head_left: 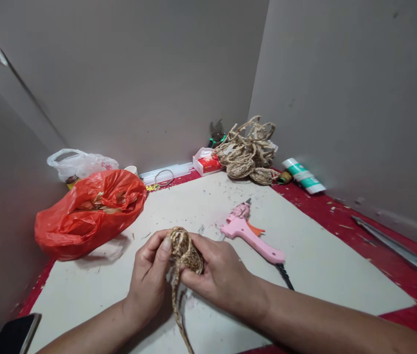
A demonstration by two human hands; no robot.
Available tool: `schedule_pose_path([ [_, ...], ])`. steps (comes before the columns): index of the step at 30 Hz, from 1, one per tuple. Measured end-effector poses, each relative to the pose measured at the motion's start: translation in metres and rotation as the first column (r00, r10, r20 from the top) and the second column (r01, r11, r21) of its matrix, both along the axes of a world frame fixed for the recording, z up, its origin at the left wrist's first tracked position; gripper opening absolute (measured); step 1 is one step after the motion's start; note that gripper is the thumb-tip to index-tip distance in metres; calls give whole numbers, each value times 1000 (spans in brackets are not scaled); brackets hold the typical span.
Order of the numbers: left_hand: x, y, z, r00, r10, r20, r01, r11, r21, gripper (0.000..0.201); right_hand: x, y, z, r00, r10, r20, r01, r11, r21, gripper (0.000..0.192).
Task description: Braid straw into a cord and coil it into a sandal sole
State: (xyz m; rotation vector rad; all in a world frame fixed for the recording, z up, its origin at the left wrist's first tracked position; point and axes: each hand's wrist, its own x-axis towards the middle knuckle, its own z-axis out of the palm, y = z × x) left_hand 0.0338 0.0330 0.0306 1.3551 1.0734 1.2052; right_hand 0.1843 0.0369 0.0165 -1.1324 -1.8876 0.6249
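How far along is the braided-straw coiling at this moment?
Done: a pile of finished straw coils sits at the back. In hand: left hand and right hand pinch a small, partly wound coil. Left: its loose braid tail hangs unwound; the pink glue gun lies beside.

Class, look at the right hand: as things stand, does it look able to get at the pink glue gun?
Probably yes. The glue gun lies just beyond the right hand on the white board, with nothing between them. But that hand, with the left hand, is gripping the braided coil, so it would have to let go first.
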Motion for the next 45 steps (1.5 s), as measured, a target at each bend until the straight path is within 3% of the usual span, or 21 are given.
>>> schedule_pose_path([
  [4, -1, 4, 0, 1000, 3, 18, -4, 999, 32, 33, 2, 2, 2, 999, -13, -44, 13, 1000, 17, 24],
  [7, -1, 6, 0, 998, -44, -52, 47, 997, 60, 33, 2, 3, 1, 998, -13, -55, 15, 1000, 21, 19],
  [10, -2, 4, -2, 989, -110, -95, 113, 993, 32, 32, 2, 4, 0, 999, -19, -46, 20, 1000, 23, 13],
  [14, -2, 3, -6, 991, -113, -76, 112, 994, -14, 32, 2, 4, -1, 999, -30, -15, 30, 1000, -6, 10],
  [26, -3, 11, -7, 993, -74, 88, 83, 990, -113, 36, 1, 1, 7, 975, -117, 189, 129, 990, -53, 44],
  [36, -1, 10, -3, 997, -76, -11, 74, 993, -95, 33, 0, 3, 4, 939, -187, 288, 208, 977, -41, 33],
  [45, -1, 8, -6, 993, -116, 33, 119, 986, -115, 28, 0, 2, 7, 966, -159, 206, 176, 982, -69, 23],
])
